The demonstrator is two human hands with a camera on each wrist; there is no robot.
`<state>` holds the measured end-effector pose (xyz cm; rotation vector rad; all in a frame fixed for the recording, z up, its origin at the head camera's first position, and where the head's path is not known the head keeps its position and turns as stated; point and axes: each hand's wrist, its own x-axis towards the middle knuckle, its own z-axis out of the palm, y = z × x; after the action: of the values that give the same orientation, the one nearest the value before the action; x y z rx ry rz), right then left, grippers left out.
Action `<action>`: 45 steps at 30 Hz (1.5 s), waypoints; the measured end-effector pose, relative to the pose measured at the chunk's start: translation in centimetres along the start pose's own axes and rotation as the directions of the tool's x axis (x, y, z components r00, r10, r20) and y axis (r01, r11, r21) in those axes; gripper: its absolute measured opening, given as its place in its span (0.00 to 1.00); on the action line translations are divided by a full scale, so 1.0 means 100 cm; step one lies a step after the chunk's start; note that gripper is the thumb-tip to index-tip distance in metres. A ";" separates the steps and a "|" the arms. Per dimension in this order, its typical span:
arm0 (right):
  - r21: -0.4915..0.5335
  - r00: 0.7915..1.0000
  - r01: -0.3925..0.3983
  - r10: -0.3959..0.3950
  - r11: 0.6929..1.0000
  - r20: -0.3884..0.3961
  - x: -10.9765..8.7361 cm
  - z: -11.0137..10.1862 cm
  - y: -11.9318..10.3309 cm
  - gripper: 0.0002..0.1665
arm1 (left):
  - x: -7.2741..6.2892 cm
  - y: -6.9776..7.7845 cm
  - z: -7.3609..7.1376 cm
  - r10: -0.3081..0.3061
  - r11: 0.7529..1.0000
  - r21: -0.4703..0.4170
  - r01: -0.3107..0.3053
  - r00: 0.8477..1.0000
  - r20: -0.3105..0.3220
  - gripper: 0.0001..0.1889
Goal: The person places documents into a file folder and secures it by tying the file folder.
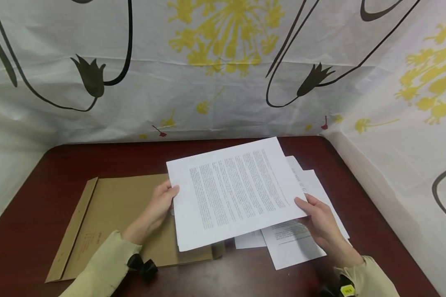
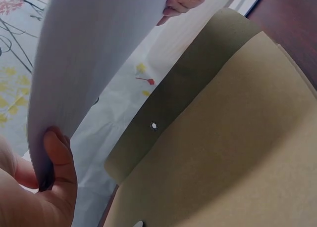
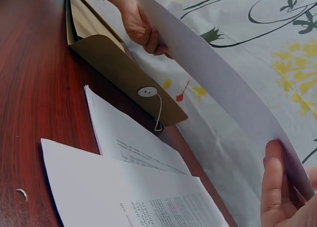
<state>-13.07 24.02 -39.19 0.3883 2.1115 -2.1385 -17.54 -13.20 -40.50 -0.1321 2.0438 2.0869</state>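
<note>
A printed sheet of paper [image 1: 238,194], perhaps a thin stack, is held tilted above the table between both hands. My left hand [image 1: 159,210] pinches its left edge, thumb on the printed face. At the lower right corner my right hand [image 1: 321,222] grips it the same way. Under the left hand lies a brown paper document folder [image 1: 122,206]; its flap [image 2: 183,83] stands open in the left wrist view. In the right wrist view a white string-tie button [image 3: 147,92] with a loop of string shows on the flap. More printed papers [image 1: 293,247] lie beneath the right hand, partly hidden.
The dark red-brown table [image 1: 208,280] has rounded far corners. A white patterned cloth [image 1: 223,107] hangs behind it and along the right side. In the right wrist view a small white curved scrap [image 3: 22,194] lies on the tabletop near the papers.
</note>
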 end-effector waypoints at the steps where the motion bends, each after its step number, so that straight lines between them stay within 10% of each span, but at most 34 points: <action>1: 0.005 1.000 0.005 -0.005 1.000 0.000 0.000 -0.001 0.000 0.24 | 0.000 0.000 0.000 -0.003 1.000 -0.006 0.003 1.000 0.002 0.20; 6: 0.087 1.000 0.024 -0.023 0.996 -0.009 -0.003 -0.009 -0.003 0.06 | 0.000 0.002 0.004 -0.028 0.999 -0.034 0.029 0.999 0.021 0.19; 11: 0.126 0.997 0.075 -0.072 0.989 -0.031 -0.006 -0.024 -0.010 0.08 | 0.001 0.002 0.011 -0.033 0.999 0.025 0.032 0.999 0.043 0.16; 17: 0.127 0.986 0.166 -0.165 0.978 -0.015 -0.011 -0.047 -0.017 0.10 | 0.004 -0.006 0.017 0.104 0.966 0.225 -0.130 0.987 0.124 0.11; 20: 0.107 0.977 0.213 -0.212 0.971 -0.020 -0.010 -0.058 -0.015 0.11 | 0.003 -0.010 0.022 0.233 0.856 0.435 -0.278 0.960 0.156 0.06; 26: 0.043 0.957 0.286 -0.283 0.957 -0.056 -0.005 -0.079 -0.008 0.11 | -0.006 -0.013 0.036 0.407 0.512 0.754 -0.410 0.890 0.207 0.11; 35: -0.174 0.872 0.443 -0.468 0.879 -0.146 -0.037 -0.054 -0.038 0.14 | -0.018 -0.012 0.055 0.312 0.237 0.926 -0.295 0.925 0.215 0.28; 39: -0.418 0.800 0.457 -0.568 0.785 -0.194 -0.047 -0.042 -0.047 0.13 | -0.018 -0.014 0.059 0.312 0.202 0.929 -0.310 0.920 0.239 0.27; 45: -0.624 0.717 0.434 -0.669 0.650 -0.198 -0.055 -0.026 -0.055 0.10 | -0.020 -0.015 0.061 0.327 0.232 0.901 -0.367 0.902 0.283 0.22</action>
<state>-8.90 26.20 -32.40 0.1109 3.3378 -1.6211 -14.76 -7.24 -41.39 0.6216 3.0948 0.5758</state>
